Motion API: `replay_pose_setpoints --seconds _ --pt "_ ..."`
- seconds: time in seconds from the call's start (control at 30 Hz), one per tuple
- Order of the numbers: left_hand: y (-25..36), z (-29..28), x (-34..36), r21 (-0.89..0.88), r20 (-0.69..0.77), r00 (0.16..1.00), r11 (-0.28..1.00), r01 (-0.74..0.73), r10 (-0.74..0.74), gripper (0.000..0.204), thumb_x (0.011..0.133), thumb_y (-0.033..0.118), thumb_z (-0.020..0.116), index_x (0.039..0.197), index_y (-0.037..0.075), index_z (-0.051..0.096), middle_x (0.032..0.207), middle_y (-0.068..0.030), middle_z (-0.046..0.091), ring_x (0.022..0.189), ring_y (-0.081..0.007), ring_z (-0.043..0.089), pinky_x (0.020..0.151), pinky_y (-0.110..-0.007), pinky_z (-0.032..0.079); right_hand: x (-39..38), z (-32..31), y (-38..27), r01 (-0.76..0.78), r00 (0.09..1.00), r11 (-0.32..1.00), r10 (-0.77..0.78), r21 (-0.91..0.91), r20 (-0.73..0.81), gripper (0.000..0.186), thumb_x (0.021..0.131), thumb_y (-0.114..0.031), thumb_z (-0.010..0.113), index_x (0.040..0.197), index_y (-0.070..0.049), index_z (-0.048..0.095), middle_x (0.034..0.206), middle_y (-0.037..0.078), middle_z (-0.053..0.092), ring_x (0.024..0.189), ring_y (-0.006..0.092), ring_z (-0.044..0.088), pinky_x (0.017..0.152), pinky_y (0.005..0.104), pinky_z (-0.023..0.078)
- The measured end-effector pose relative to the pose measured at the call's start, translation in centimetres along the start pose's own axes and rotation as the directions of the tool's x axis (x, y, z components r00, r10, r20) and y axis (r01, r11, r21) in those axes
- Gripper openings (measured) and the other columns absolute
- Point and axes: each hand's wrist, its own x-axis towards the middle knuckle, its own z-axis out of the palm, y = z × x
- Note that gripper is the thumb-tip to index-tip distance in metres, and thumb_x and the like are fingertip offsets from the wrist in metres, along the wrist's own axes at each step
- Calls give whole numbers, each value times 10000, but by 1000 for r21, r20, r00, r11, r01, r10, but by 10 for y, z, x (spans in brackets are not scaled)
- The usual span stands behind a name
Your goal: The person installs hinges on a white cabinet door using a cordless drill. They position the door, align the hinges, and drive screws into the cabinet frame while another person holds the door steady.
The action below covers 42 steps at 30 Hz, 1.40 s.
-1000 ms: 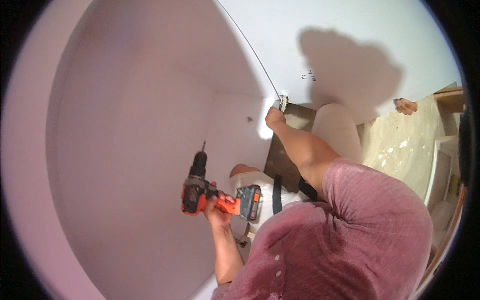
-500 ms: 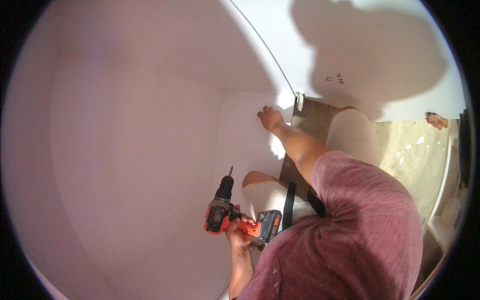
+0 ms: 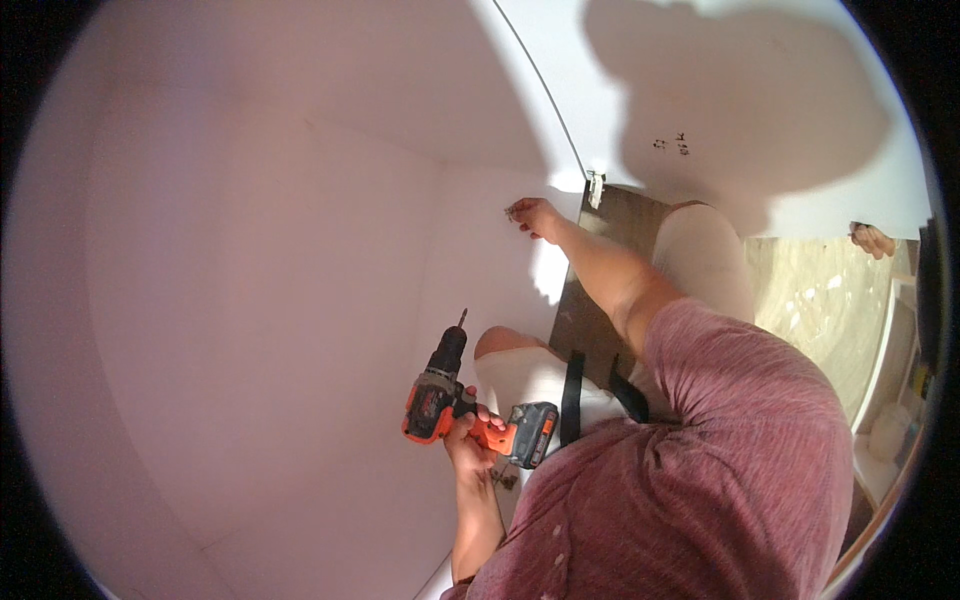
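Observation:
My left hand point(image 3: 468, 443) is wrapped round the orange grip of a cordless drill point(image 3: 436, 390). The drill's bit points away from me, over the large pale panel surface point(image 3: 250, 330). Its black battery point(image 3: 532, 435) is close to my shirt. My right arm reaches across to the panel's far right corner, where my right hand point(image 3: 537, 217) is closed in a pinch. Small thin metal pieces, perhaps screws, stick out at its fingertips. Close to that hand, a white and metal fitting point(image 3: 597, 190) sits at the panel's edge.
A white board point(image 3: 800, 200) with dark handwritten marks and a shadow stands at the upper right. Another hand point(image 3: 873, 240), seemingly another person's, holds its lower edge. My bent legs point(image 3: 705, 250) lie between panel and board. White-framed items point(image 3: 880, 400) stand at the right rim.
My right hand has shifted slightly left and up, and small metal pieces now show at its pinched fingertips. The drill in my left hand has risen slightly in the view.

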Motion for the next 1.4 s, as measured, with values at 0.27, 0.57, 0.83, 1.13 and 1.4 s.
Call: replay_pose_setpoints --seconds 0.27,0.57,0.83,1.13,1.4 --pt "1 -2 0 -14 9 999 999 36 -36 451 818 150 567 1243 6 523 721 -87 641 628 -279 673 608 -411 594 -7 -7 -13 108 994 992 -108 -64 6 159 912 -51 626 1019 -126 716 781 -8 595 608 113 511 538 299 463" --pt "-2 -10 7 -16 14 998 998 54 -54 460 827 158 572 1259 11 514 736 -69 609 629 -263 650 613 -414 578 -34 -16 -12 14 791 744 -417 -668 -447 273 920 -187 633 1171 -85 596 1094 149 638 944 327 668 793 449 546" --pt "-4 -13 7 -76 32 996 993 86 -84 470 828 196 597 1259 24 523 734 -67 620 631 -268 658 592 -423 580 -113 -11 50 163 932 244 -357 -956 68 218 962 -151 513 1124 -28 592 1160 158 589 1102 324 627 905 453 547" --pt "-5 -12 9 -21 34 998 998 53 -53 485 829 228 597 1256 12 522 709 -64 609 616 -261 651 578 -410 577 -121 1 27 159 954 191 -281 -969 101 233 915 -46 467 1095 16 601 1180 225 610 1099 354 636 920 430 546" --pt "-3 -10 10 44 20 999 999 27 -28 452 839 192 531 1252 9 518 715 -66 606 611 -257 644 569 -409 568 -96 9 31 157 961 136 -251 -978 120 267 966 -130 419 1113 8 595 1091 200 657 1028 350 670 825 447 579"
